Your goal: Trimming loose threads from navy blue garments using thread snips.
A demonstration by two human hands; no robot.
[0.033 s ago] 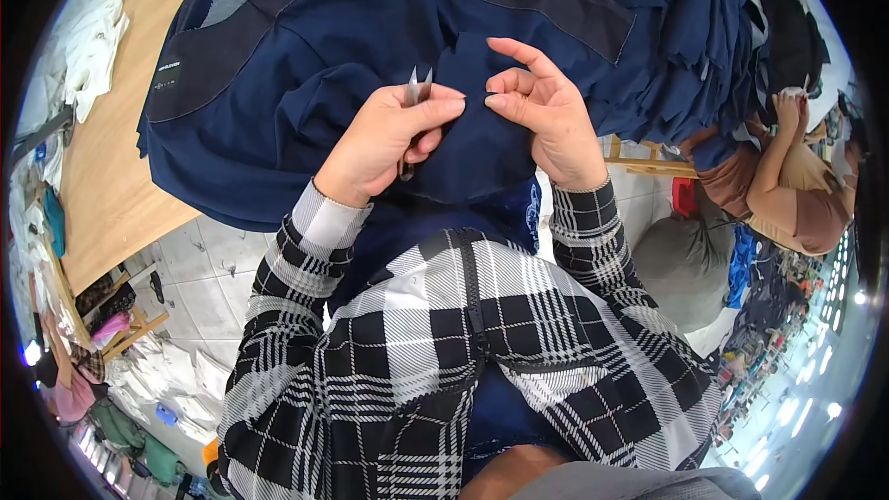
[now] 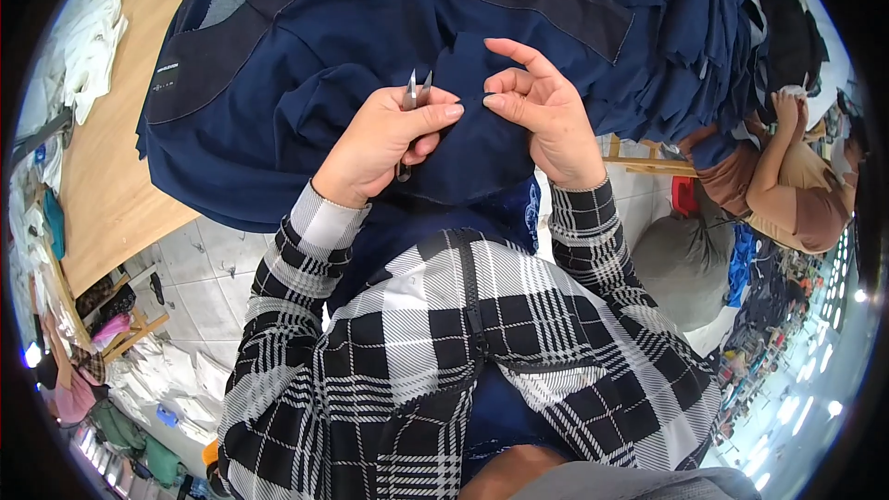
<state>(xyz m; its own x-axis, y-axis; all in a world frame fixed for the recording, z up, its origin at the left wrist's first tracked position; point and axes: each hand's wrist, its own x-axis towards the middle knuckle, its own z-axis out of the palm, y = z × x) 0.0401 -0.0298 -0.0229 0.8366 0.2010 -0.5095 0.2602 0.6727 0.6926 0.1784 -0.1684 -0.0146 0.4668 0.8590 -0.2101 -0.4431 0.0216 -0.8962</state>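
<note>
In my left hand [image 2: 389,137] is a pair of small metal thread snips [image 2: 412,88], its two blades pointing away from me with a narrow gap between the tips. That hand's thumb and forefinger also press together. Close by on the right, my right hand [image 2: 546,116] pinches thumb against fingers, forefinger raised and curved; whatever is in the pinch is too small to make out. A little space parts the two hands' fingertips. Both are over a navy garment [image 2: 324,106] with darker facing strips, which lies bunched across the table and hangs over its near edge.
Bare wooden tabletop [image 2: 116,167] shows at the left, with white cloth pieces [image 2: 93,46] beyond. A pile of navy garments [image 2: 681,46] sits at the far right. Another person [image 2: 801,190] works at the right, near a grey sack [image 2: 681,268] on the tiled floor.
My left hand has shifted very slightly left, together with the snips. The right hand and the garment look almost the same.
</note>
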